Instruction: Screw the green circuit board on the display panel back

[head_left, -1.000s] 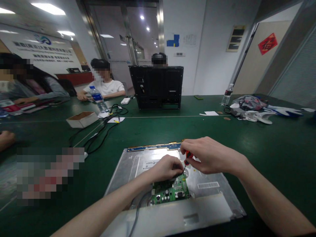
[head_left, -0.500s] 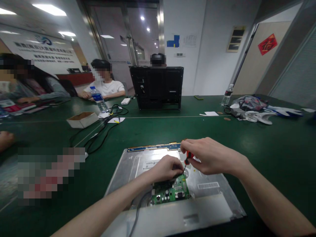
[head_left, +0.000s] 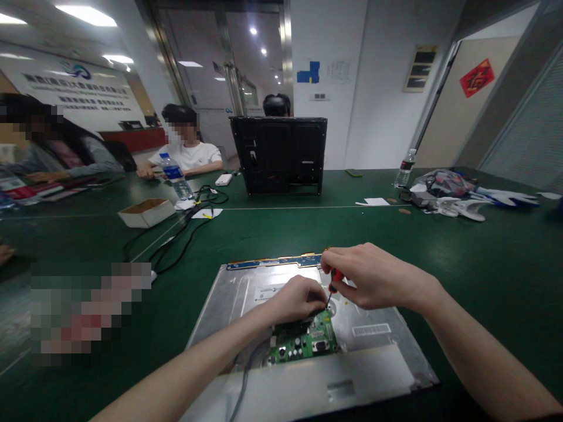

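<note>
My right hand [head_left: 365, 275] is closed around the red and black handle of a screwdriver [head_left: 336, 278]. Its thin shaft slants down to the upper right corner of a green circuit board [head_left: 308, 340]. Beside the screwdriver tip, my left hand [head_left: 299, 298] has its fingers pinched together over the board's top edge; what they hold, if anything, is hidden. The board rests on the silver metal back of a display panel [head_left: 373, 363] lying flat on the table. A blue circuit strip [head_left: 272, 263] runs along the panel's far edge. A grey cable [head_left: 247, 375] passes by the board's left side.
Across the green table [head_left: 440, 252] stands a black monitor casing [head_left: 279, 155]. To the left are black cables [head_left: 189, 234], an open box [head_left: 147, 213] and a bottle [head_left: 176, 177]. Gloves [head_left: 461, 208] and another bottle [head_left: 405, 169] lie right. Several people sit around.
My hands and the screwdriver stay almost in the same place. At the far left, another person's hand has drawn back toward the picture's edge. The head behind the monitor casing has dipped and turned.
</note>
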### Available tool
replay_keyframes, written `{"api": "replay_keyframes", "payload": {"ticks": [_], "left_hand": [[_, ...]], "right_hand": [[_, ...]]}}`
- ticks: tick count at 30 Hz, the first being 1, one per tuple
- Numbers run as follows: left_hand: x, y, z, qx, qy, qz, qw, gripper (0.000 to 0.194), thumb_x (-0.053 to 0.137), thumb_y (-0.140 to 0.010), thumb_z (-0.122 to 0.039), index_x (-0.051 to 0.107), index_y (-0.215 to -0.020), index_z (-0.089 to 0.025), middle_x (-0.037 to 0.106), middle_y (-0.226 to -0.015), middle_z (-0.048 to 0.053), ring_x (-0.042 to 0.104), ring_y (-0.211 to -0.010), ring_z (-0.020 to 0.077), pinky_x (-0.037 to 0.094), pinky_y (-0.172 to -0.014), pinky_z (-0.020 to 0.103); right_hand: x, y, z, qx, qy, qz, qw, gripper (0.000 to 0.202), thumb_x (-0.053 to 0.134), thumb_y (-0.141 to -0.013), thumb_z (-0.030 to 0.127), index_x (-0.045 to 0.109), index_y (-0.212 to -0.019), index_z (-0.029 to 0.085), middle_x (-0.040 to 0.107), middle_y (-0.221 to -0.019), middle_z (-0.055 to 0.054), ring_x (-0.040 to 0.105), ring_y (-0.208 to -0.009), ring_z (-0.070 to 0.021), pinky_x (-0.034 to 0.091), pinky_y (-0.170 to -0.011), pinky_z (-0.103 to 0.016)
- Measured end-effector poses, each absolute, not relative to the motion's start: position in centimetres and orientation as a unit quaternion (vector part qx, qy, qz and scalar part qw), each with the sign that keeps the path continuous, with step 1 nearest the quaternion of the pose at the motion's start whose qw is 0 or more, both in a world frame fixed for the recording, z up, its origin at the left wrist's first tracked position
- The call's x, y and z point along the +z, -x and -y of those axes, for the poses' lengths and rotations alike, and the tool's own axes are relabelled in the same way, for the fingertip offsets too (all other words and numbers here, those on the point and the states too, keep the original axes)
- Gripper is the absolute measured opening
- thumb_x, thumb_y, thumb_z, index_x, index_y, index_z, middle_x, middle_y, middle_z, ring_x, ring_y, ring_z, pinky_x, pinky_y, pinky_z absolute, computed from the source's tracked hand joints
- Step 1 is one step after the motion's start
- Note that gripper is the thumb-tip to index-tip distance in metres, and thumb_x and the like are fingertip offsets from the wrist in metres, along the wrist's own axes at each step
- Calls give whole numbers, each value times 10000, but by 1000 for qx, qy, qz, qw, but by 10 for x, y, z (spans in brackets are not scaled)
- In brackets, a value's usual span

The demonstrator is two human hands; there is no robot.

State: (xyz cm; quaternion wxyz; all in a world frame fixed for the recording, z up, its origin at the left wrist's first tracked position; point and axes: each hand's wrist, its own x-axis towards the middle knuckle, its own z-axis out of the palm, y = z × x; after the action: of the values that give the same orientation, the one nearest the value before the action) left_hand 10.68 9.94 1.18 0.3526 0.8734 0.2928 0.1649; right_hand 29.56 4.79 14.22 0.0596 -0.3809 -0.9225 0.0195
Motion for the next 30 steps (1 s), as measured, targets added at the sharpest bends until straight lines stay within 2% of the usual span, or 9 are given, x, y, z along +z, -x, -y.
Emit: {"api": "replay_keyframes", "payload": {"ticks": [6, 13, 18, 20, 25, 30], "left_hand": [[14, -107, -99, 167, -874, -294, 349, 154, 626, -743, -59, 730, -807, -153, 713, -759, 6, 632, -717, 155, 441, -693, 213], [11, -107, -99, 162, -875, -293, 349, 159, 628, -742, -48, 736, -806, -146, 717, -764, 11, 631, -709, 152, 434, -688, 207], [13, -107, -97, 176, -873, -296, 345, 138, 639, -737, -52, 731, -793, -137, 715, -744, 11, 635, -693, 152, 431, -672, 204], [14, -108, -97, 176, -874, -300, 339, 138, 641, -736, -58, 731, -798, -141, 715, -747, 10, 634, -696, 153, 430, -669, 205], [16, -108, -96, 165, -880, -300, 328, 148, 638, -738, -62, 732, -811, -150, 707, -738, 1, 616, -679, 142, 425, -655, 199], [15, -107, -96, 161, -881, -298, 330, 152, 625, -740, -60, 733, -792, -153, 712, -749, 5, 628, -701, 149, 435, -668, 203]], "right_hand": [[141, -294, -51, 0, 407, 912, 51, 133, 546, -871, 282, 559, -971, 195, 670, -804, -25, 553, -624, -145, 260, -529, -264], [144, -296, -47, 25, 383, 922, 56, 183, 531, -805, 168, 522, -987, 185, 660, -865, -33, 547, -653, -144, 259, -528, -262], [140, -291, -51, -5, 408, 912, 47, 97, 538, -872, 284, 538, -909, 195, 651, -731, -5, 518, -569, -129, 227, -515, -263], [140, -292, -50, 1, 405, 913, 51, 109, 543, -874, 303, 548, -891, 195, 654, -740, -7, 525, -591, -132, 236, -523, -264], [142, -296, -47, 34, 371, 926, 67, 167, 541, -797, 183, 542, -965, 175, 643, -897, -42, 537, -689, -142, 278, -548, -264], [138, -293, -51, 1, 400, 915, 60, 103, 531, -843, 198, 554, -943, 185, 649, -830, -24, 514, -621, -124, 245, -528, -260]]}}
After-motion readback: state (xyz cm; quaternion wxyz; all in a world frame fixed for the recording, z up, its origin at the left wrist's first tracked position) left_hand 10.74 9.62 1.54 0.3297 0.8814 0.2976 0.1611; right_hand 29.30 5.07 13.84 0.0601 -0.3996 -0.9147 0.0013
